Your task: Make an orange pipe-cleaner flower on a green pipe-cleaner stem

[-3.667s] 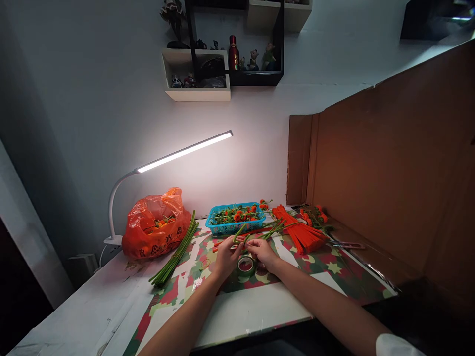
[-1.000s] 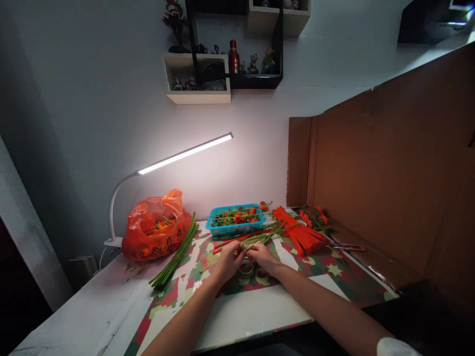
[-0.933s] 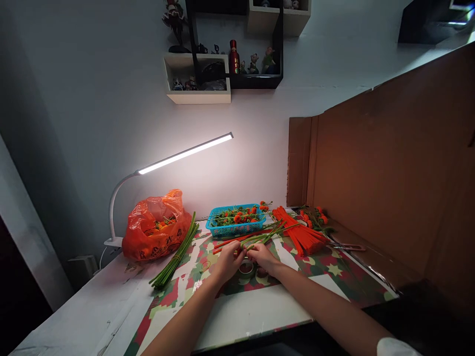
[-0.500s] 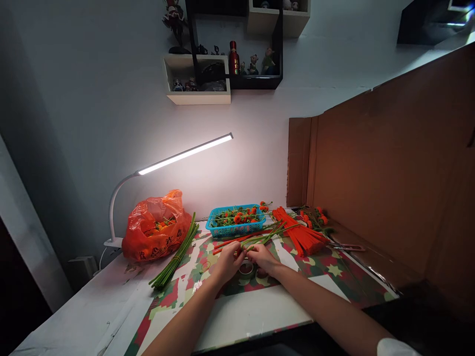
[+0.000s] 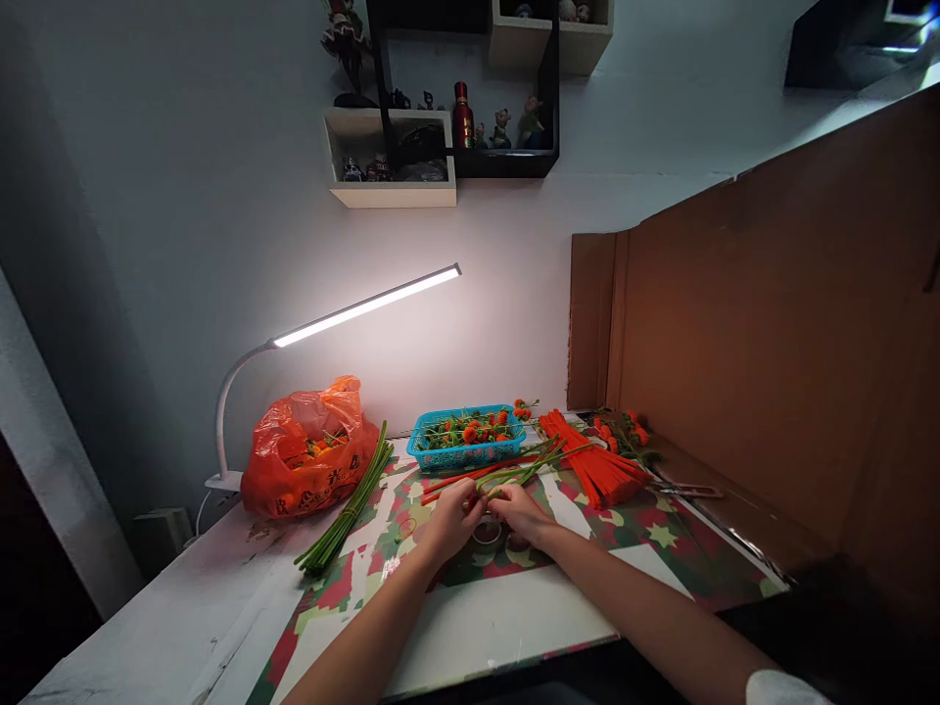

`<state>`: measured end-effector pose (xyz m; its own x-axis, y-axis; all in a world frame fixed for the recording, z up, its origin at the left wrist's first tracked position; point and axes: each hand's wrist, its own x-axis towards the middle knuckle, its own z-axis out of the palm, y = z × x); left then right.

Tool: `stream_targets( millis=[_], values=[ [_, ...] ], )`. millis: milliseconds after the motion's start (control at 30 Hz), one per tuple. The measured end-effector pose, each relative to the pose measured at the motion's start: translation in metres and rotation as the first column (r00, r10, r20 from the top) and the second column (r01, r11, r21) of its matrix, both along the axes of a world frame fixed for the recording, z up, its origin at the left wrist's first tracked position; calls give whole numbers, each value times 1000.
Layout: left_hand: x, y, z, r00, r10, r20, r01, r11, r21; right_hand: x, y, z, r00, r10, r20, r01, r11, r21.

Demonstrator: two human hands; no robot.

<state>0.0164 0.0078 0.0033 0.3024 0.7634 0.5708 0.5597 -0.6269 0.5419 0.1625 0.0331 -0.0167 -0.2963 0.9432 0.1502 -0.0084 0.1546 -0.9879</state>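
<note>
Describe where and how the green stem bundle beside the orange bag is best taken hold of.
Probably around the middle of the green stem bundle, from the right and above. It is long, slim and lies slantwise; the orange bag crowds the left of its far half, while its right side faces the left hand.

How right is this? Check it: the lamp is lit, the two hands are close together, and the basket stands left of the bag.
One mistake: the basket stands right of the bag, as the head view shows. The lamp is lit, and the left hand and right hand are close together.
</note>
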Motion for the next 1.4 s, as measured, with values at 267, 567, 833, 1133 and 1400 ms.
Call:
stream_targets(
  millis=[267,567,833,1133,1400],
  values=[
    [-1,1,-1,999,26,-48,-26,1000,5,1,0,-1,999,4,40,-5,1000,21],
    [0,1,-3,997,43,-71,-44,999,-9,-1,5,-9,994,33,103,-44,993,108],
    [1,1,-4,996,45,-78,-46,999,-17,1,6,-9,990,27,137,-46,990,136],
    [1,2,-2,999,7,45,-2,993,-116,-2,5,-9,995,97,-6,-95,982,164],
    [0,6,-7,995,-16,102,29,992,-122,-1,6,-12,998,61,-11,-59,989,138]
  ],
)
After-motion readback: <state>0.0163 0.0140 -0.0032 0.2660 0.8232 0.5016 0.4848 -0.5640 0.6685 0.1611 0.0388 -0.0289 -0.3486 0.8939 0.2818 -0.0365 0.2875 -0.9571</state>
